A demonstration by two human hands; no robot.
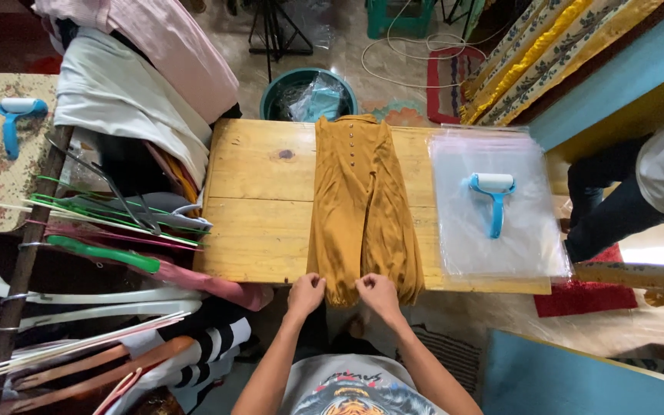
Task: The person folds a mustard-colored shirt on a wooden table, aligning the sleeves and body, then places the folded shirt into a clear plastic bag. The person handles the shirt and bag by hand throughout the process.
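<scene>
Taking the wooden table (pixel 259 223) as landmark: hangers (pixel 109 223) and piled clothes crowd its left edge. Along its middle lies a mustard garment (pixel 361 207), folded lengthwise, its hem at the near edge. There the left hand (pixel 306 293) and right hand (pixel 376 294) pinch the hem, fingers curled, seemingly keeping it flat. On the table's right part, a blue lint roller (pixel 492 196) weighs down clear plastic bags (pixel 493 207).

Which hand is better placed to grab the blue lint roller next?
Probably the right hand: it grips the mustard garment's near hem on the side nearer the lint roller, which lies on the plastic bags.
</scene>
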